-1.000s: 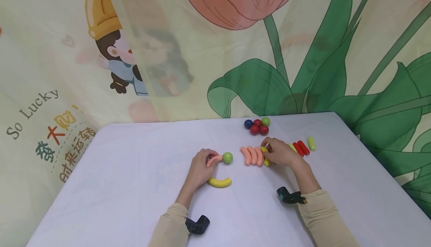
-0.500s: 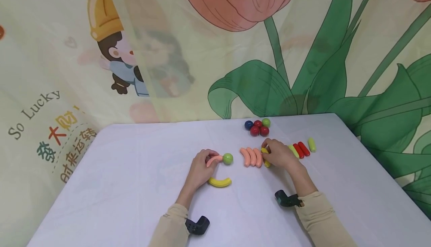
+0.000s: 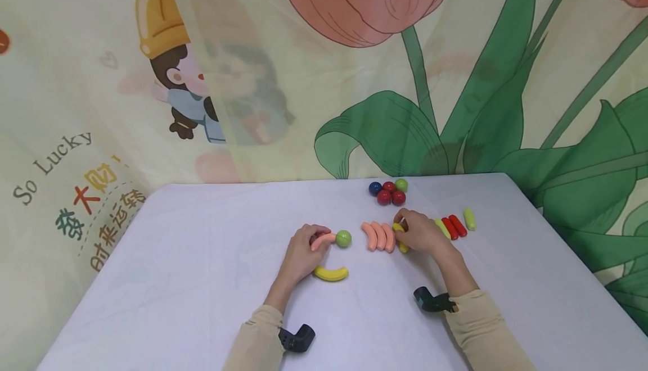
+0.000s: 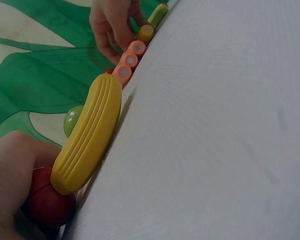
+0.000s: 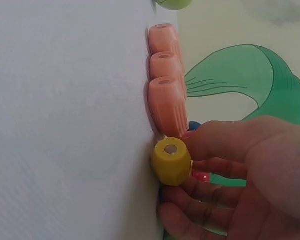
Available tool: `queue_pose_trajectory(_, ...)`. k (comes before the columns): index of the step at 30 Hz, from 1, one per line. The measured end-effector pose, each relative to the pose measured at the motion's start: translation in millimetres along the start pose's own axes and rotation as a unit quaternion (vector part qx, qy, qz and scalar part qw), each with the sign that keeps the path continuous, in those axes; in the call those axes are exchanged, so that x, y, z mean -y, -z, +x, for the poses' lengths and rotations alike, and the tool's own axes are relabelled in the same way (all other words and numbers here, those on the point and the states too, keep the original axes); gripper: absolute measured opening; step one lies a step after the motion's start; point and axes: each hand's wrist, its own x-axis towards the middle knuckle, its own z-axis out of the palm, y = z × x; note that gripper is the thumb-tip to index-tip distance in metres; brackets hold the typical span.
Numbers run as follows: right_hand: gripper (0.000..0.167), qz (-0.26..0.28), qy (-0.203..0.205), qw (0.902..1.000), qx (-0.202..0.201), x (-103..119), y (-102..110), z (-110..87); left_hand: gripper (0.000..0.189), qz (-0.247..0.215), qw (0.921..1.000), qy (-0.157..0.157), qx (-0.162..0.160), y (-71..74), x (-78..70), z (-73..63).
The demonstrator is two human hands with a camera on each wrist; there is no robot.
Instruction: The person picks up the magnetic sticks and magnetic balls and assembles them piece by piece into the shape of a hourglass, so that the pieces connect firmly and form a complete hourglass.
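My left hand (image 3: pixel 302 250) holds a pink curved toy stick (image 3: pixel 323 240) by its sides, its right end against a green ball (image 3: pixel 343 239). Just below that hand, a yellow curved stick (image 3: pixel 331 274) lies on the white table; the left wrist view shows its near end against a red ball (image 4: pixel 49 200), close to my thumb. Between thumb and fingers, my right hand (image 3: pixel 420 230) pinches a second yellow curved stick (image 5: pixel 172 165), which has a metal dot in its end. It stands right beside a row of three pink curved sticks (image 3: pixel 379 237).
Behind the row sits a cluster of several balls: red (image 3: pixel 383 197), blue (image 3: pixel 375 189) and green (image 3: pixel 401 185). Right of my right hand lie two red sticks (image 3: pixel 454 227), a light green stick (image 3: pixel 443 228) partly behind the hand, and another light green stick (image 3: pixel 470 219). A printed cloth hangs behind the table.
My right wrist has shifted slightly left and toward me, uncovering more of the light green stick. Both hands keep hold of their sticks; the left hand looks still.
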Motion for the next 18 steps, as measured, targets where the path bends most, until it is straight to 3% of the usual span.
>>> queue_pose_trajectory(18, 0.032, 0.003, 0.026, 0.9996, -0.012, -1.4, 0.5, -0.3, 0.017, 0.007, 1.0000, -0.003, -0.003, -0.6, 0.9, 0.3)
